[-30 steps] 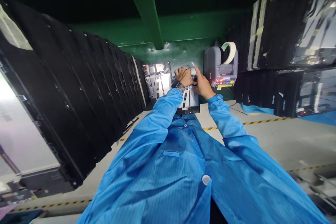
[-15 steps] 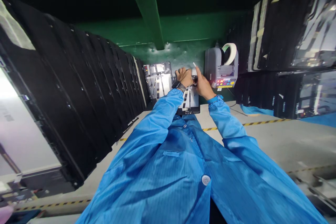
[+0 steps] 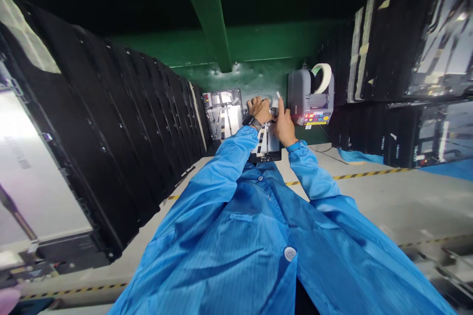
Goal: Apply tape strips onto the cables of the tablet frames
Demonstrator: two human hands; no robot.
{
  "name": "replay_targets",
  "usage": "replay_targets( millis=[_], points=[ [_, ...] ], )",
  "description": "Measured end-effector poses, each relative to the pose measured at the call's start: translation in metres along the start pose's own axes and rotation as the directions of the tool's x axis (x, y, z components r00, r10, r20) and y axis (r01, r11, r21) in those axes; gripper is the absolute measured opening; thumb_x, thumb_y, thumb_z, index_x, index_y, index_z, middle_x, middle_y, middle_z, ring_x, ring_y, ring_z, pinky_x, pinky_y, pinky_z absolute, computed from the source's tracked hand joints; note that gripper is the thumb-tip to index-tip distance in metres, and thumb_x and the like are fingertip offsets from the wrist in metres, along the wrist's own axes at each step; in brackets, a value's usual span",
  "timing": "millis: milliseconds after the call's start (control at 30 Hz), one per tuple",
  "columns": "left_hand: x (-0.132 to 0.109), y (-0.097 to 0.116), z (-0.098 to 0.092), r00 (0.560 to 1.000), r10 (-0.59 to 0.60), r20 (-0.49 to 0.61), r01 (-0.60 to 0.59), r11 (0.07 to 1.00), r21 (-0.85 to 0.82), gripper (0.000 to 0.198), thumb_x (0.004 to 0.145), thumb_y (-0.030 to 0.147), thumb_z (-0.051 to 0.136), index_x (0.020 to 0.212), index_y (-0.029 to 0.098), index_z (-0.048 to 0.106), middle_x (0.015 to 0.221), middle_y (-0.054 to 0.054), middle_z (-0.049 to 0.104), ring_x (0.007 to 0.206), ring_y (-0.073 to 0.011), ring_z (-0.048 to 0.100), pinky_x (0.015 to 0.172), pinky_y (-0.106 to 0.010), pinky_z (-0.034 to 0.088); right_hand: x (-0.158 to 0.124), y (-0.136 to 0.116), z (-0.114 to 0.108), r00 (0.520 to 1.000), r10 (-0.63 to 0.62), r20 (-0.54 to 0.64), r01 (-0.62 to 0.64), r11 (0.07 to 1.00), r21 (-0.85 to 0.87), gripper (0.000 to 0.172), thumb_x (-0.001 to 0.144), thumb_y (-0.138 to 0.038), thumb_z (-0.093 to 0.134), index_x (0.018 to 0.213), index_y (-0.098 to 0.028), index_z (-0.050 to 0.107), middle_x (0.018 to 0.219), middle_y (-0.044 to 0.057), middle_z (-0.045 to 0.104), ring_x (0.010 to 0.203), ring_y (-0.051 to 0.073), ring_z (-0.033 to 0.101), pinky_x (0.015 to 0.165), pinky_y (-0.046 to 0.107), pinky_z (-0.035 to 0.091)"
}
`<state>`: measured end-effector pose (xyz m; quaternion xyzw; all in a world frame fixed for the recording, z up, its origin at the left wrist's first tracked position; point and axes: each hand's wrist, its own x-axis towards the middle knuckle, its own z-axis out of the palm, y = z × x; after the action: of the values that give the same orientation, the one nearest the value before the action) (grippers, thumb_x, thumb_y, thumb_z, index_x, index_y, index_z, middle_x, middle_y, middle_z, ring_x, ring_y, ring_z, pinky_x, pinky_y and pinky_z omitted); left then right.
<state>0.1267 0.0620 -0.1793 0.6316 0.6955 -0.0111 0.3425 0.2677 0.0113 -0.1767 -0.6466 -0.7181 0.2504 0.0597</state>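
Note:
My left hand (image 3: 260,110), with a black wristwatch (image 3: 250,120), curls around a small dark part (image 3: 274,113) at the top edge of a flat panel with black and white strips (image 3: 266,141). My right hand (image 3: 285,128) is close beside it, its fingertips pinching a narrow white strip (image 3: 278,95). To the right stands a grey tape dispenser (image 3: 311,97) with a pale tape roll (image 3: 322,78). A second panel in a metal fixture (image 3: 223,114) lies left of my left hand. Both sleeves are blue.
Tall stacks of black panel racks (image 3: 111,128) rise on the left, with more black racks (image 3: 384,64) on the right. A green beam (image 3: 207,10) and green wall (image 3: 251,78) lie ahead. Yellow-and-black tape (image 3: 369,175) marks the grey floor.
My right hand and forearm have drawn in slightly toward my left hand. The white strip has shifted to the right. My left hand has barely moved.

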Motion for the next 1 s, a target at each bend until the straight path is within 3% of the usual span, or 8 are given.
replay_targets(
  millis=[167, 267, 367, 533, 867, 1000],
  points=[
    [-0.002, -0.001, -0.003, 1.000, 0.013, 0.016, -0.013, 1.000, -0.016, 0.057, 0.076, 0.055, 0.084, 0.120, 0.022, 0.070, 0.135, -0.017, 0.061, 0.132, -0.0388, 0.050, 0.115, -0.053, 0.032, -0.030, 0.001, 0.013, 0.983, 0.057, -0.173, -0.041, 0.995, 0.095, 0.075, 0.104, -0.027, 0.034, 0.172, -0.017, 0.005, 0.149, 0.024, 0.048, 0.126, 0.036, 0.062, 0.097, 0.053, 0.059],
    [-0.002, -0.001, -0.003, 1.000, 0.007, 0.021, -0.007, 1.000, -0.014, 0.058, 0.075, 0.057, 0.085, 0.119, 0.023, 0.070, 0.135, -0.016, 0.061, 0.132, -0.0383, 0.049, 0.115, -0.052, 0.032, -0.052, 0.006, 0.022, 0.964, 0.004, -0.265, 0.033, 0.990, 0.138, 0.069, 0.107, -0.031, 0.030, 0.171, -0.015, 0.011, 0.153, 0.023, 0.049, 0.141, 0.035, 0.052, 0.111, 0.057, 0.052],
    [-0.002, -0.001, -0.002, 1.000, -0.001, 0.021, 0.001, 1.000, 0.003, 0.053, 0.075, 0.054, 0.086, 0.117, 0.024, 0.071, 0.133, -0.015, 0.061, 0.131, -0.0371, 0.050, 0.114, -0.051, 0.032, -0.068, 0.010, 0.031, 0.952, -0.038, -0.304, 0.086, 0.986, 0.146, 0.065, 0.108, -0.032, 0.030, 0.169, -0.014, 0.020, 0.152, 0.021, 0.055, 0.142, 0.033, 0.052, 0.117, 0.057, 0.047],
    [-0.001, 0.002, -0.004, 0.999, -0.022, 0.038, 0.021, 0.999, 0.026, 0.049, 0.075, 0.054, 0.086, 0.112, 0.026, 0.071, 0.133, -0.014, 0.061, 0.131, -0.0369, 0.051, 0.112, -0.050, 0.033, -0.068, 0.014, 0.040, 0.957, -0.058, -0.286, 0.099, 0.986, 0.131, 0.060, 0.106, -0.029, 0.032, 0.165, -0.014, 0.034, 0.159, 0.018, 0.051, 0.148, 0.031, 0.047, 0.122, 0.055, 0.042],
    [-0.003, 0.001, -0.005, 0.998, -0.025, 0.050, 0.024, 0.999, 0.031, 0.052, 0.078, 0.063, 0.082, 0.113, 0.027, 0.069, 0.132, -0.013, 0.062, 0.132, -0.0355, 0.051, 0.113, -0.049, 0.033, -0.069, 0.014, 0.046, 0.967, -0.034, -0.253, 0.064, 0.991, 0.113, 0.064, 0.104, -0.027, 0.034, 0.166, -0.012, 0.031, 0.164, 0.019, 0.044, 0.154, 0.032, 0.038, 0.126, 0.058, 0.034],
    [-0.005, 0.002, -0.007, 0.999, -0.011, 0.047, 0.008, 0.999, 0.047, 0.044, 0.079, 0.052, 0.084, 0.113, 0.027, 0.068, 0.132, -0.013, 0.062, 0.131, -0.0347, 0.051, 0.113, -0.050, 0.034, -0.075, 0.010, 0.043, 0.987, -0.082, -0.137, 0.093, 0.993, 0.070, 0.064, 0.102, -0.022, 0.034, 0.166, -0.012, 0.033, 0.160, 0.019, 0.049, 0.154, 0.033, 0.038, 0.127, 0.062, 0.030]
  ],
)
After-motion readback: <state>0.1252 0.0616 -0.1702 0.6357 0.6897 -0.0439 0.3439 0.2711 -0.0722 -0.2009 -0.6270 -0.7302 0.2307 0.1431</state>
